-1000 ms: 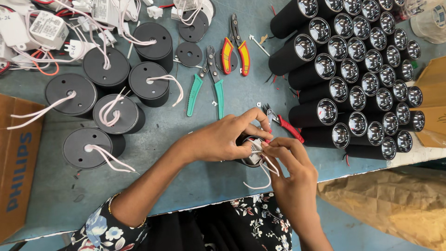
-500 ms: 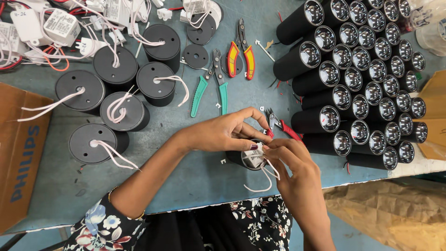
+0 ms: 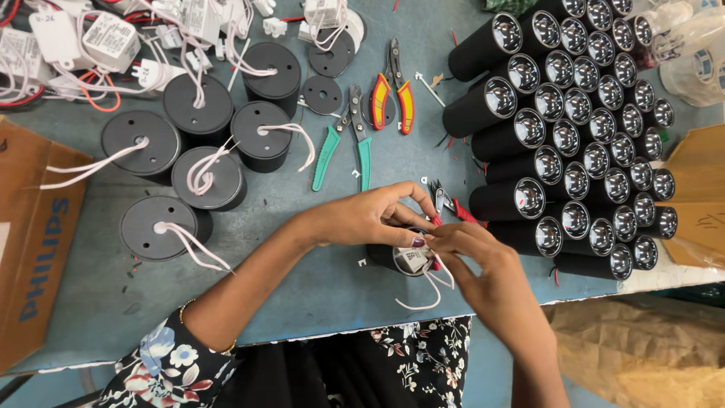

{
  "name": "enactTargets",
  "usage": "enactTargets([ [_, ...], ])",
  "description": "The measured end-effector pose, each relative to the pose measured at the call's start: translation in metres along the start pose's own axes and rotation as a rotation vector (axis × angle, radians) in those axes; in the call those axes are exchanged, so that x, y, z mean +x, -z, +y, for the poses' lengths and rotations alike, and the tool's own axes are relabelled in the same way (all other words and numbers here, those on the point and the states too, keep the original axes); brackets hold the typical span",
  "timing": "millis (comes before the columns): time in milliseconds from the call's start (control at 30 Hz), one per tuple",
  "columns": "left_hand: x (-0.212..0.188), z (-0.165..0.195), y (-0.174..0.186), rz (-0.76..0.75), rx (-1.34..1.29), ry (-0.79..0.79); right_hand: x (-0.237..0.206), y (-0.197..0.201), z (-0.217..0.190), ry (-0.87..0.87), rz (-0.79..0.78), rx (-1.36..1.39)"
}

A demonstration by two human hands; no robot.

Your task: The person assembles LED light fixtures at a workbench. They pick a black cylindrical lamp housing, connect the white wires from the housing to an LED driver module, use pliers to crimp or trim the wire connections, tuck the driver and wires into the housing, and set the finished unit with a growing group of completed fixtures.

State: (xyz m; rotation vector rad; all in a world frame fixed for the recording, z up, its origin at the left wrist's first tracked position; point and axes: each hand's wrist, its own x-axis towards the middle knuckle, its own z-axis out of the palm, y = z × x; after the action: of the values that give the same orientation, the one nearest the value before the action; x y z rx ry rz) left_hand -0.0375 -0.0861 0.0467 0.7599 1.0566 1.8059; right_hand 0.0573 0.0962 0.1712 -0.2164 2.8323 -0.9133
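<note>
While your left hand and right hand both pinch the white wires, black lamp can sits directly under fingertips, axis vertical; hands equally near.

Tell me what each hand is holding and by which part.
Both the left hand and the right hand pinch the white wires at the open top of a black lamp housing.

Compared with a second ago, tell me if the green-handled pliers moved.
No. The green-handled pliers lie in the same spot between the black round housing and the red-and-yellow cutters; only the camera shifted.
</note>
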Motion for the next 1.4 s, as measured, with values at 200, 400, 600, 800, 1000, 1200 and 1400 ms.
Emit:
enactTargets([
  [200,0.0,-0.009,0.003,0.023,0.028,-0.033,-0.006,-0.015,0.007,0.026,0.148,-0.044],
  [400,0.003,-0.007,0.004,0.029,0.063,-0.015,-0.002,-0.003,0.008,0.091,0.078,-0.057],
  [600,0.006,-0.006,0.004,0.016,-0.03,0.027,0.01,0.007,0.004,0.054,-0.052,-0.07],
  [800,0.006,-0.003,0.005,0.003,0.011,0.027,0.021,0.011,-0.007,0.06,-0.121,-0.177],
  [1000,0.001,0.004,0.007,-0.019,0.037,0.036,0.032,0.015,-0.013,-0.113,-0.237,-0.316],
  [1200,-0.006,0.009,0.003,-0.015,0.014,0.039,0.025,0.02,-0.017,0.067,-0.23,-0.267],
  [1400,-0.01,0.008,-0.003,0.004,0.027,0.025,-0.008,0.003,-0.019,0.057,-0.042,-0.132],
])
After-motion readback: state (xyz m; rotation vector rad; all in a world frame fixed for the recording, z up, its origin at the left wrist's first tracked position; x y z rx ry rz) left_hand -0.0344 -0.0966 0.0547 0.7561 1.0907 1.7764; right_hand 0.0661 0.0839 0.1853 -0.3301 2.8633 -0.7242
